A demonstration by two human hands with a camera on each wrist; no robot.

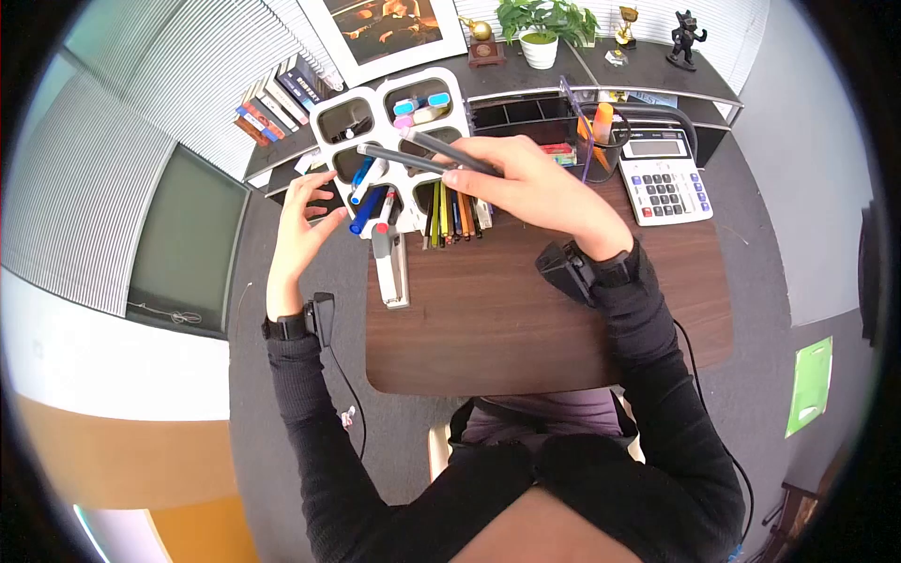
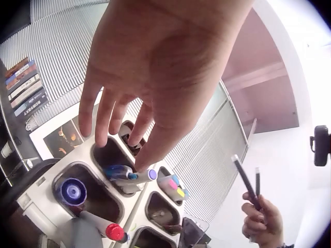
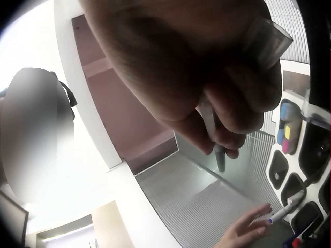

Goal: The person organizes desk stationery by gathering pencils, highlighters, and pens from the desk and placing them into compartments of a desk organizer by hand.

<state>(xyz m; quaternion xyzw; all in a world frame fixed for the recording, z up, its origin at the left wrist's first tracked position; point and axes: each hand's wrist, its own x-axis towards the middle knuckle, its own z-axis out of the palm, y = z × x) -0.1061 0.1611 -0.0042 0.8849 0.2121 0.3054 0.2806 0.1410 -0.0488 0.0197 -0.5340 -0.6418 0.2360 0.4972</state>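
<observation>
My right hand [image 1: 462,171] grips two dark pens [image 1: 413,155] and holds them above a white desk organiser [image 1: 324,105] with several pockets. The wrist view shows its fingers curled round the pens [image 3: 218,155]. My left hand [image 1: 322,202] hovers at the organiser's left side with its fingers spread and holds nothing. In the left wrist view one fingertip [image 2: 140,164] touches a blue-and-purple marker [image 2: 126,174] standing in a pocket. A blue marker [image 1: 364,208] and a red-capped marker [image 1: 385,214] lean in the front pockets.
A grey stapler [image 1: 391,269] lies on the brown desk [image 1: 526,319] in front of the organiser, beside several coloured pencils [image 1: 452,214]. A calculator [image 1: 664,175] sits at the right, behind it a pen cup [image 1: 603,131]. Books [image 1: 277,101] and a potted plant [image 1: 540,33] stand on the shelf.
</observation>
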